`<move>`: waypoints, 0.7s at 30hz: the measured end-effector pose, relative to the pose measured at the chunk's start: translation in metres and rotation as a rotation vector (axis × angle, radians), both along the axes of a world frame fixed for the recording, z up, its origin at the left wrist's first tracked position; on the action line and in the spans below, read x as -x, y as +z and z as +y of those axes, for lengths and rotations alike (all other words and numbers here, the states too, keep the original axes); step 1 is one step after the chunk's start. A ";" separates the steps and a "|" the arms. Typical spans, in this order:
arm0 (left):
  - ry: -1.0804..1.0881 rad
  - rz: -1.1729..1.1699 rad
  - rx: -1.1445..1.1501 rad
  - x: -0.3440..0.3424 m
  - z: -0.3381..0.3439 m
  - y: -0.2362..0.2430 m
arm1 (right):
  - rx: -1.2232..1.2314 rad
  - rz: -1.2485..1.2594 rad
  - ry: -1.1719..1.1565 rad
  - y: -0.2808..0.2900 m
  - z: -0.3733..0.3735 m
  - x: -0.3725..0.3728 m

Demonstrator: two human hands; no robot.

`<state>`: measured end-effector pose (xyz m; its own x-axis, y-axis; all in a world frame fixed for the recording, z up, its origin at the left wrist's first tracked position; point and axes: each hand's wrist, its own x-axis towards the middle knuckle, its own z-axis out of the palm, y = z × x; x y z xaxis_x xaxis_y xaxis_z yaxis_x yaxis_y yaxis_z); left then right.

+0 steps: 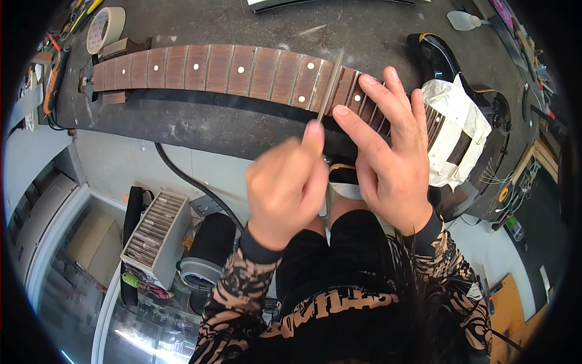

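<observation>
A guitar lies across the bench with its neck to the left. Its brown fretboard (225, 70) has metal frets and white dot inlays, and its glossy black body (438, 56) is at the right. My left hand (285, 182), slightly blurred, is closed around the lower end of a slim metal file (331, 88). That file lies across the fretboard, roughly along the frets. Just right of it, my right hand (394, 148) rests on the fretboard's edge with fingers spread, holding nothing. Off-white masking tape (438, 94) covers part of the body around the strip's end.
A wooden neck rest (116, 97) supports the headstock end. Beside it stands a roll of tape (105, 30). A white squeeze bottle (464, 20) is at the far right of the dark bench (200, 118). Below the bench are a box of slotted items (156, 230) and a black cable (195, 184).
</observation>
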<state>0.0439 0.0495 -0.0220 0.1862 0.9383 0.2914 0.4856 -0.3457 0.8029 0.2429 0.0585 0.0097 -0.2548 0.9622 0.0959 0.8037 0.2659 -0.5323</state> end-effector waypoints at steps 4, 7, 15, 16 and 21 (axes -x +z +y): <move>-0.002 -0.034 0.032 0.001 -0.007 0.000 | -0.030 0.002 -0.008 -0.004 -0.001 0.000; 0.009 0.011 0.055 0.011 -0.029 0.000 | 0.000 0.003 0.002 -0.002 -0.002 0.000; -0.050 0.075 0.079 0.015 -0.028 0.002 | -0.010 -0.011 -0.004 -0.004 -0.002 -0.001; -0.049 0.082 0.078 0.023 -0.040 0.002 | -0.004 -0.003 -0.004 -0.003 -0.002 0.000; 0.055 -0.048 -0.031 0.028 -0.044 0.001 | -0.013 -0.003 0.007 -0.002 0.000 0.001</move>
<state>0.0161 0.0056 -0.0207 0.1202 0.9371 0.3277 0.4660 -0.3447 0.8149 0.2419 0.0582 0.0073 -0.2616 0.9592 0.1074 0.8034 0.2780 -0.5266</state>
